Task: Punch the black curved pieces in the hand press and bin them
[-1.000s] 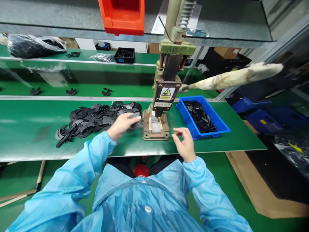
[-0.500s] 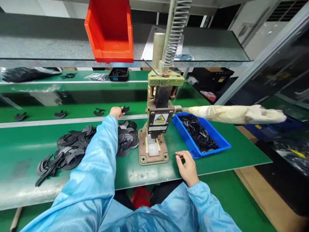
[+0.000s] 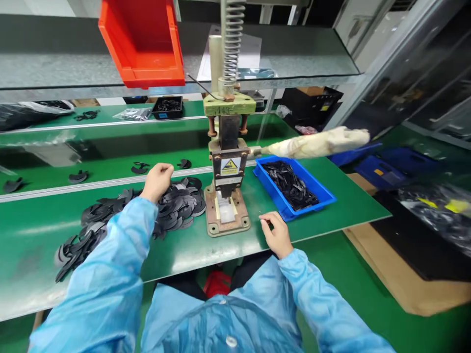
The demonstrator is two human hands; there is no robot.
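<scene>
My left hand (image 3: 158, 182) is over the upper edge of a pile of flat black curved parts (image 3: 180, 206); its fingers are bent together and no part shows in them. Beyond it, one black part (image 3: 184, 163) lies on the green strip behind the white rail. My right hand (image 3: 275, 234) hovers near the table's front edge, thumb and forefinger curled toward each other, with nothing clear between them. Between the hands stands a hand press (image 3: 228, 171) with a whitish block (image 3: 226, 211) on its base. A blue tray (image 3: 326, 198) of thin black pieces is right of the press.
The press's cloth-wrapped lever (image 3: 320, 143) sticks out to the right above the blue tray. A red bin (image 3: 154, 73) hangs over the shelf edge. More black parts (image 3: 78, 177) lie spaced along the rear strip. A small black box (image 3: 168, 113) stands farther back.
My left hand has drawn back from the rear strip, and the black part it held now lies there. My right hand has stayed near the front edge. The view has shifted.
</scene>
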